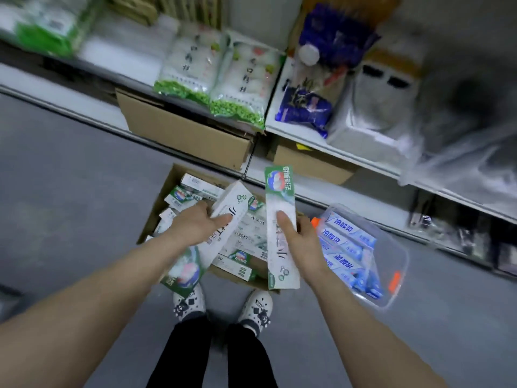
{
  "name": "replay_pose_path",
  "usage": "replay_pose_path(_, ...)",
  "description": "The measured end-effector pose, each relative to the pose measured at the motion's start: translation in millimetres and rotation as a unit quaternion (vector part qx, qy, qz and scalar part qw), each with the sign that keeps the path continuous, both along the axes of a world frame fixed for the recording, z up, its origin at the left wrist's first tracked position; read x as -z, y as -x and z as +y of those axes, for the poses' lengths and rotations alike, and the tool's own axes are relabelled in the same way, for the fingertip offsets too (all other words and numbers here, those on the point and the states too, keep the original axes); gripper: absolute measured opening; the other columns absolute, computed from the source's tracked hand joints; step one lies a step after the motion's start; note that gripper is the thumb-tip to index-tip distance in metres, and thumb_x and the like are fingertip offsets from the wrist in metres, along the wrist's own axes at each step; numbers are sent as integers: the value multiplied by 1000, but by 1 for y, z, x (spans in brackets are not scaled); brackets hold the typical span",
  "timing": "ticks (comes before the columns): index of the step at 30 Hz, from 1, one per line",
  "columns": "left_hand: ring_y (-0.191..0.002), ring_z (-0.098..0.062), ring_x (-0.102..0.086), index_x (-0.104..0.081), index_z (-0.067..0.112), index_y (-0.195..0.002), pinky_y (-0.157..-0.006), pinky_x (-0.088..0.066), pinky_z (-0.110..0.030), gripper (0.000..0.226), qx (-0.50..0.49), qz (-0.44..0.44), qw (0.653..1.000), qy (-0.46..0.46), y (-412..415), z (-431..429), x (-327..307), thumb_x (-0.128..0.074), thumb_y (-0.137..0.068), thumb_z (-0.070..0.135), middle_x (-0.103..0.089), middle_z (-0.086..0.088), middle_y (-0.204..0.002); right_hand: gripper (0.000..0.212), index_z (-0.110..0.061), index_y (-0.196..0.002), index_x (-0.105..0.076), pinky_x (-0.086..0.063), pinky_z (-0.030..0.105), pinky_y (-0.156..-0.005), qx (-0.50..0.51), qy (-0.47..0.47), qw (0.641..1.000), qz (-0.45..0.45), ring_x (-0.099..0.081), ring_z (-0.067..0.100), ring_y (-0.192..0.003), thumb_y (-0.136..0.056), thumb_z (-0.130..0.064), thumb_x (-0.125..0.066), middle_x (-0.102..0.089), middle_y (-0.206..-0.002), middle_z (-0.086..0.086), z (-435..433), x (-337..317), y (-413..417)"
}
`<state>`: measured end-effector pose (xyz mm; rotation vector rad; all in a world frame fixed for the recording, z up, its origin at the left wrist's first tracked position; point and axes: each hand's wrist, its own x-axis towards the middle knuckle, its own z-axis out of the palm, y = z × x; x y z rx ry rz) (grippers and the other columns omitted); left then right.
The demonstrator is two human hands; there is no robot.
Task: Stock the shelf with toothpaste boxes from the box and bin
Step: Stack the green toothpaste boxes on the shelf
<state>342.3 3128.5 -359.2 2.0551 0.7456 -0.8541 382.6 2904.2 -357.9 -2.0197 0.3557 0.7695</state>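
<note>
The left grip (pixel 195 224) pinches a white toothpaste box (pixel 215 243) at mid-length. The right grip (pixel 303 236) clasps a green-topped toothpaste box (pixel 279 257) upright. Both are held above the cardboard box (pixel 158 205) on the floor. One in each likely saves a trip to the far shelf (pixel 349 204). The bin (pixel 393 247) sits right.
</note>
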Motion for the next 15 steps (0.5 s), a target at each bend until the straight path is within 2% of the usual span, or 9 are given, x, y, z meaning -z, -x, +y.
replay_pose_path(2, -108, -26, -57, -49, 13, -129, -87, -44, -30, 63, 0, -14, 1000, -2, -4, -1, -41, -56, -88, 59, -57, 1, -120, 41, -18, -111, -55, -51, 28, -75, 21, -18, 1000, -11, -65, 9, -87, -89, -52, -63, -66, -96, -7, -6, -42, 0)
replay_pose_path(5, -95, -24, -61, -57, 15, -121, -88, -49, -35, 61, 17, -40, 999, -4, -11, 3, -104, -56, -84, 64, -63, -4, -119, 33, -19, -103, -53, -52, 40, -81, 25, -22, 998, -48, -67, 21, -91, -88, -45, -67, -68, -98, 3, -16, -103, 1)
replay_pose_path(7, -96, -26, -61, -57, 11, -114, -87, -50, -37, 62, 23, -66, 997, -11, -16, 2, -148, -57, -83, 65, -63, -9, -114, 30, -19, -101, -53, -53, 38, -77, 32, -32, 996, -79, -67, 19, -87, -89, -42, -68, -68, -97, 3, -25, -146, 2)
replay_pose_path(10, -100, -28, -61, -56, 10, -116, -85, -50, -36, 62, 51, -107, 993, -26, -24, -2, -209, -57, -85, 63, -62, -9, -113, 30, -15, -108, -55, -50, 27, -69, 52, -55, 990, -115, -67, 12, -82, -90, -34, -69, -69, -97, 2, -36, -201, 4)
replay_pose_path(13, -92, -23, -64, -59, 14, -114, -85, -53, -37, 57, 64, -152, 986, -12, -28, -6, -263, -60, -83, 62, -67, -5, -107, 30, -14, -106, -59, -55, 37, -81, 73, -75, 984, -145, -70, 20, -90, -88, -34, -72, -72, -99, 6, -45, -249, 4)
replay_pose_path(15, -89, -23, -64, -60, 15, -110, -85, -53, -38, 53, 81, -185, 979, -18, -32, -8, -296, -60, -83, 62, -68, -4, -102, 34, -14, -106, -60, -56, 42, -83, 83, -80, 978, -172, -71, 20, -88, -85, -37, -74, -73, -97, 5, -49, -280, 1)
